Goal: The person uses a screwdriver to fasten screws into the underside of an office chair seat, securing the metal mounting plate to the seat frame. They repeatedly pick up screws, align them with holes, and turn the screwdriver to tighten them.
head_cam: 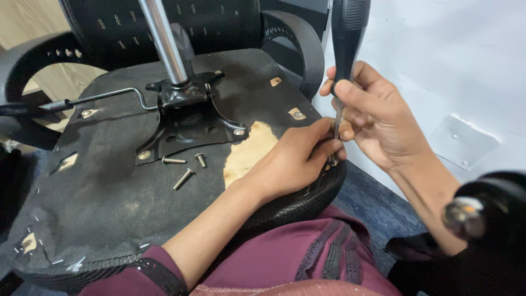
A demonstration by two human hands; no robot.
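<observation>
An upturned office chair seat [109, 186], covered in black fabric stapled along its edge, fills the near left and rests against the person's lap; dark blue carpet [378, 208] shows beneath it and a pale wall [438, 49] closes the right side. Wooden panelling [33, 22] appears at far left. The fabric is torn near the seat's right edge, exposing a patch of bare plywood [249, 151].

The screwdriver [345, 49] runs out of the top of the frame, and its tip is hidden behind the fingers, so what it bears on cannot be made out. A dark object with a round metal end at near right is blurred.

The right hand [372, 118] is closed around the lower part of the screwdriver's black handle, holding it upright at the seat's right edge. The left hand [298, 159] pinches its fingertips about the shaft, low down.

A black metal mounting plate [189, 123] with a chrome gas cylinder [164, 38] and a bent lever [109, 96] sits at centre left. Three loose bolts [183, 178] lie just near of the plate, well left of both hands. Armrests [298, 44] curve behind.
</observation>
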